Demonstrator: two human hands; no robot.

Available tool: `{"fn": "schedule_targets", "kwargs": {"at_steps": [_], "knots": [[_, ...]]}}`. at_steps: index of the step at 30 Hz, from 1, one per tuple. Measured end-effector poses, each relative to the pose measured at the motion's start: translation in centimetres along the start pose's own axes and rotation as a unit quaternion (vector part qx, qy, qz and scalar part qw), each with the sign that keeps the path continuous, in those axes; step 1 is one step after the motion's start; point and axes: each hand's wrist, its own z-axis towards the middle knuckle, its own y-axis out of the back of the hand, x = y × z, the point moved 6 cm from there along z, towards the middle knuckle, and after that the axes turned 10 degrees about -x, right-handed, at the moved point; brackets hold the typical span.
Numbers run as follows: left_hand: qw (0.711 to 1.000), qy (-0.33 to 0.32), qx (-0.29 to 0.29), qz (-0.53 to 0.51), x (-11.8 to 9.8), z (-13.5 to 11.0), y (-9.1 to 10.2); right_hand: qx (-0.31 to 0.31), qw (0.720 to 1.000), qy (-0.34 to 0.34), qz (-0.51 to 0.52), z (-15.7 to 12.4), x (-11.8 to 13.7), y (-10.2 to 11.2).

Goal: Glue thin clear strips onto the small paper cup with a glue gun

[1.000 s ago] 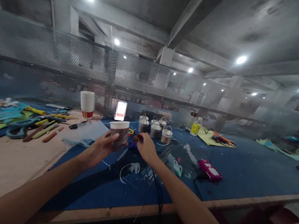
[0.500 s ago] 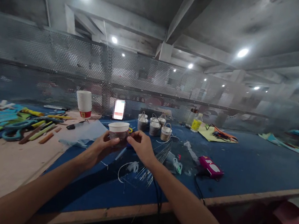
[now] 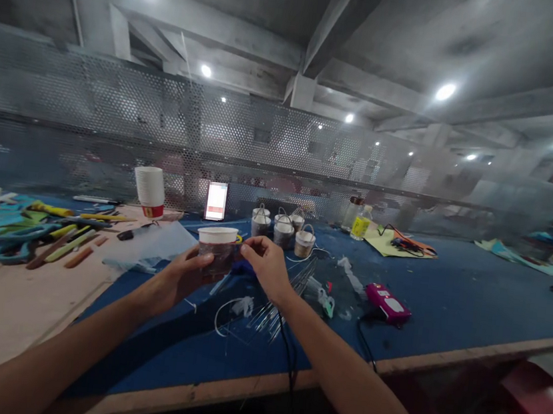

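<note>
A white-rimmed paper cup (image 3: pixel 218 235) with a dark brown wrap around its lower part is in my left hand (image 3: pixel 181 278), thumb across the front. At the cup's right side my right hand (image 3: pixel 268 266) has thumb and forefinger pinched together. A dark edge, seemingly of the wrap, reaches toward those fingertips; whether they hold it is too small to make out. Beyond my right hand stand several small wrapped cups with looped handles (image 3: pixel 283 232). Behind the held cup, a yellow ring-shaped item (image 3: pixel 239 239) is partly hidden.
A stack of paper cups (image 3: pixel 149 186) and a lit phone (image 3: pixel 216 201) stand at the back. Scissors (image 3: pixel 17 246) and glue sticks lie left. Thin wires (image 3: pixel 273 314) lie below my right hand; a magenta device (image 3: pixel 388 302) is to the right. Perforated metal panels (image 3: pixel 264 145) rise behind.
My right fingertips have moved slightly right, away from the cup's side, and more of the dark wrap shows. The left hand still holds the cup. The view has shifted slightly.
</note>
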Motion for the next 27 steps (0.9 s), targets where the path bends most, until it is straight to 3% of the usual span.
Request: {"fn": "schedule_targets", "kwargs": {"at_steps": [13, 27], "knots": [[0.999, -0.005, 0.044, -0.018, -0.09, -0.18, -0.47, -0.011, 1.0, -0.014, -0.012, 0.01, 0.15, 0.14], [0.998, 0.006, 0.053, -0.023, 0.05, -0.3, -0.42, -0.013, 0.999, -0.007, -0.03, 0.0, 0.45, 0.33]]}}
